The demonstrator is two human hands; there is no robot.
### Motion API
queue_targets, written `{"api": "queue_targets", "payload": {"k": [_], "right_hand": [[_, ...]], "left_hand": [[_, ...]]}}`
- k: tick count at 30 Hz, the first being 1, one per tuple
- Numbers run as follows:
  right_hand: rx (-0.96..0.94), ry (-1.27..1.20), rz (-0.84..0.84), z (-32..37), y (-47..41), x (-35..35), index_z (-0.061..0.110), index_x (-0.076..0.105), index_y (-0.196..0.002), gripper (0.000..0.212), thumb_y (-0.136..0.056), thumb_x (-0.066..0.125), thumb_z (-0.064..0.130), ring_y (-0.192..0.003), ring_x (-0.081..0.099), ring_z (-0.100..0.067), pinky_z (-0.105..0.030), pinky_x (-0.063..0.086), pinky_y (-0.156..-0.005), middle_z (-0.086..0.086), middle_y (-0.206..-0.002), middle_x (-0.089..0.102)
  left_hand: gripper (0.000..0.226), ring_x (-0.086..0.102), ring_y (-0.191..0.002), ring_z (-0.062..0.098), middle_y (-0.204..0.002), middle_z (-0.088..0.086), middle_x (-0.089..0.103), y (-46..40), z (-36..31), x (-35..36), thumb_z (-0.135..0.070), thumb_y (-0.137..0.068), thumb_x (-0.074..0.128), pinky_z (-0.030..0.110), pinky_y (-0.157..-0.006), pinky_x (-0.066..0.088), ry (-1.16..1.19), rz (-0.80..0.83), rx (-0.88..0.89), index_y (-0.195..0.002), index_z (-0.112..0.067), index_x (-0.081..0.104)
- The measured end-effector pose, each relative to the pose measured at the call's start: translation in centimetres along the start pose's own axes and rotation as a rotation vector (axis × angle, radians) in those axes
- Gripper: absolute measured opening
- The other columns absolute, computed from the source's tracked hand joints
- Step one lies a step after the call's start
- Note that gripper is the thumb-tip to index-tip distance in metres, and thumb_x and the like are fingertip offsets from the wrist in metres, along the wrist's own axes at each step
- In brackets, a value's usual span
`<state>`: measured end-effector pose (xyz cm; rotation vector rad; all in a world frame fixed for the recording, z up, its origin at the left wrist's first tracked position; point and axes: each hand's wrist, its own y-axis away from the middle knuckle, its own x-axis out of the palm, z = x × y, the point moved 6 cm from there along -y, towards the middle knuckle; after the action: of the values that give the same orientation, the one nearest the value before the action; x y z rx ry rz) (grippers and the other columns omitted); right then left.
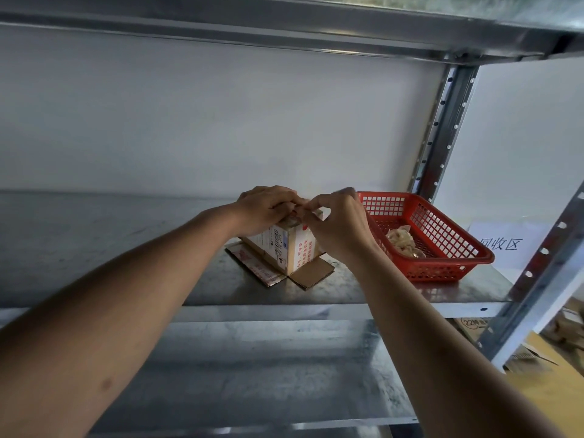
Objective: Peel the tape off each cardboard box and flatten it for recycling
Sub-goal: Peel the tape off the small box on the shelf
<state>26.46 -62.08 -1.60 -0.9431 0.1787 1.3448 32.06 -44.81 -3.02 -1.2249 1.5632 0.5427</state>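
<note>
Cardboard box (286, 248): a small box standing at the centre of the frame on the metal shelf (94, 248), its bottom flaps splayed flat on the shelf toward the lower edge of the picture; a white label with a barcode and red printed characters shows on the sides facing the camera.
Tape (292, 221): a pale strip running over the top edge of the box and down the near side; its end lies under the two hands, too hidden to say how far it is lifted.
Left hand (268, 210): lies on the top of the box from the left, fingers (286, 202) curled down over the top edge and gripping it.
Right hand (339, 226): comes in from the right, touching the left hand at the top of the box; thumb and forefinger are brought together in a narrow pinch at the tape on the top edge.
Red basket (455, 248): a perforated plastic basket just to the right of the box, on the same shelf.
Tape wads (401, 240): crumpled, pale clumps lying inside the basket.
Paper sign (502, 245): white sheet with printed characters, at the right of the frame behind the basket.
Shelf post (442, 131): a perforated metal upright at upper right.
</note>
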Motion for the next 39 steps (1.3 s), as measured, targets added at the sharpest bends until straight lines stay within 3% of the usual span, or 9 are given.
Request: {"api": "queue_targets", "payload": {"k": [6,11,17,20,23,28,32,36,39], "right_hand": [[-0.106,0.053,0.061,1.5,0.4,-0.5,0.021,0.083,-0.098,0.009,-0.090,0.081,0.027,-0.078,0.066,-0.003,-0.014,0.042,-0.055,0.005,-0.093,0.079],[-0.148,0.204,0.069,2.7,0.6,-0.5,0.018,0.075,-0.097,0.010,-0.101,0.066,0.016,-0.081,0.070,-0.018,-0.039,0.058,-0.065,-0.001,-0.094,0.077],[0.138,-0.316,0.262,1.1,0.7,0.0,0.017,0.067,-0.101,0.018,-0.091,0.081,0.020,-0.065,0.074,-0.011,-0.023,0.055,-0.053,0.001,-0.074,0.078],[0.084,-0.331,0.176,0.6,1.0,0.1,0.019,0.075,-0.086,0.013,-0.083,0.088,0.015,-0.062,0.072,-0.009,-0.019,0.052,-0.055,0.001,-0.075,0.078],[0.037,-0.391,0.056,0.1,1.7,0.2,0.027,0.079,-0.081,0.016,-0.079,0.091,0.016,-0.067,0.071,-0.003,-0.022,0.054,-0.063,0.007,-0.077,0.078],[-0.241,-0.155,-0.122,1.5,3.0,0.0,0.022,0.084,-0.096,0.011,-0.086,0.085,0.018,-0.078,0.071,-0.003,-0.024,0.056,-0.067,0.011,-0.084,0.078],[-0.206,0.022,-0.132,1.3,3.1,-0.3,0.033,0.083,-0.101,0.021,-0.080,0.088,0.034,-0.089,0.050,-0.009,-0.006,0.035,-0.068,0.017,-0.097,0.044],[-0.247,0.032,-0.062,1.2,2.7,-0.4,0.030,0.084,-0.102,0.024,-0.080,0.089,0.021,-0.072,0.058,-0.005,-0.002,0.038,-0.068,0.004,-0.097,0.059],[-0.233,0.021,-0.094,1.0,2.6,-0.2,0.022,0.083,-0.107,0.020,-0.092,0.076,0.011,-0.079,0.061,-0.010,-0.004,0.039,-0.068,0.004,-0.097,0.065]], "left_hand": [[0.039,0.051,-0.128,0.016,-0.134,-0.019,0.060,0.5,-0.8,-0.2,-0.049,-0.097,0.025,0.049,-0.110,0.035,0.035,0.013,-0.015,-0.106,-0.069,0.056],[0.037,0.053,-0.120,0.017,-0.122,-0.018,0.061,0.5,-1.0,-0.2,-0.046,-0.098,0.023,0.050,-0.104,0.038,0.045,0.020,-0.001,-0.103,-0.062,0.056],[0.036,0.053,-0.123,0.020,-0.120,-0.015,0.059,0.3,-0.4,0.1,-0.047,-0.097,0.023,0.041,-0.093,0.033,0.029,0.020,-0.023,-0.100,-0.067,0.052],[0.051,0.040,-0.141,0.014,-0.151,-0.016,0.052,0.1,-0.2,0.1,-0.051,-0.097,0.022,0.040,-0.109,0.029,-0.006,0.001,0.008,-0.134,-0.058,0.057],[0.049,0.036,-0.147,0.016,-0.155,-0.016,0.048,0.1,0.0,0.1,-0.050,-0.101,0.025,0.044,-0.120,0.024,-0.010,-0.008,0.007,-0.140,-0.055,0.055],[0.056,0.036,-0.146,0.014,-0.155,-0.017,0.047,0.2,-0.4,0.0,-0.053,-0.095,0.022,0.047,-0.121,0.024,-0.009,0.000,-0.008,-0.139,-0.055,0.055],[0.047,0.038,-0.144,0.016,-0.153,-0.016,0.049,0.3,-0.4,0.1,-0.047,-0.104,0.026,0.051,-0.120,0.024,-0.006,-0.003,-0.017,-0.139,-0.054,0.055],[0.051,0.038,-0.145,0.017,-0.155,-0.013,0.048,0.5,-0.7,0.0,-0.049,-0.100,0.024,0.046,-0.120,0.025,-0.006,-0.002,-0.029,-0.140,-0.052,0.056],[0.058,0.039,-0.144,0.017,-0.155,-0.013,0.048,0.6,-1.1,-0.1,-0.052,-0.093,0.021,0.045,-0.119,0.025,-0.003,-0.003,-0.040,-0.140,-0.051,0.056]]}}
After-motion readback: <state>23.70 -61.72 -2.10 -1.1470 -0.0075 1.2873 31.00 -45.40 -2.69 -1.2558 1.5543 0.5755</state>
